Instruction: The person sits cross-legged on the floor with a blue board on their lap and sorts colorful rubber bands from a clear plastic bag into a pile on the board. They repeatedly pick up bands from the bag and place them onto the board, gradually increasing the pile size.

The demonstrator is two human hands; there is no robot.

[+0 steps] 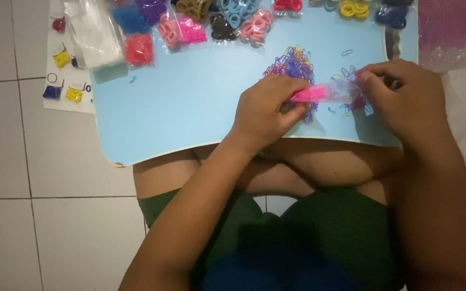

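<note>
Head view, looking down: light-blue surface [190,108] resting over the person's lap, white tiled floor [28,161] around it. Left hand [268,110] — fingers curled together, pinching the pink-filled end of a small clear plastic bag [327,92]. Right hand [405,99] — fingertips pressed on the bag's other, emptier end, so the bag is stretched between the two hands just above the surface. Beneath and behind the bag, a loose pile of small multicoloured elastic bands [295,64], mostly purple, blue and pink, spread on the surface; a few stray bands lie near it. Along the far edge, a row of small packets: red packet [138,49], blue packet [129,19], pink packets [182,29], black hair ties [221,27], light-blue rings [235,12], yellow rings [354,8]. At the far left, a white plastic-wrapped bundle [94,35] lies partly on the surface, beside a sheet of paper [63,81] on the floor carrying small yellow and blue items.
</note>
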